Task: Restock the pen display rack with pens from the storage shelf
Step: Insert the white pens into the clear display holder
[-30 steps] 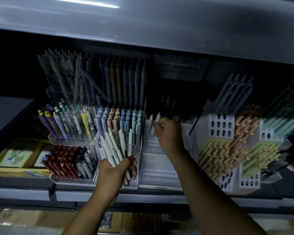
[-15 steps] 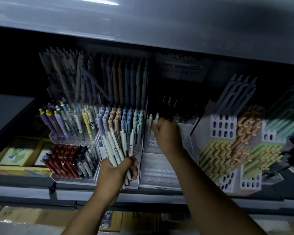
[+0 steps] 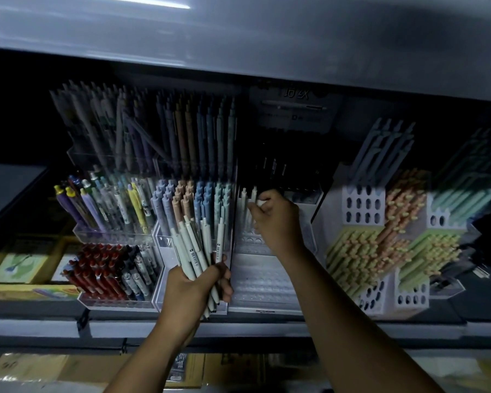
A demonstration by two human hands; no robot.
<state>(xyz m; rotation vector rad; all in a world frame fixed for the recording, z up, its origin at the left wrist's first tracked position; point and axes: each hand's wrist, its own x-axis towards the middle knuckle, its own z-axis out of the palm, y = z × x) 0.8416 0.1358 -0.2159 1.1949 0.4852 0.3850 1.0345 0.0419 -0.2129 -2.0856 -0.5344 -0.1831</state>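
My left hand (image 3: 196, 282) grips a bundle of pale white-grey pens (image 3: 194, 246), fanned upward in front of the middle rack. My right hand (image 3: 275, 219) is raised to the upper rows of a clear perforated pen display rack (image 3: 262, 279) and pinches a white pen (image 3: 260, 202) at its top end. Two or three white pens (image 3: 245, 205) stand in the rack's upper left holes, just left of my fingers. Most of the rack's lower holes hold nothing.
A stepped rack of blue, beige and teal pens (image 3: 199, 194) stands to the left, with clear bins of mixed pens (image 3: 105, 205) and red pens (image 3: 99, 270) beyond. White honeycomb holders of pastel pens (image 3: 380, 242) stand right. A shelf overhang (image 3: 238, 43) is above; cardboard boxes (image 3: 26, 370) are below.
My right hand has shifted slightly up and right along the rack's top rows with the white pen. My left hand and its bundle have barely moved.
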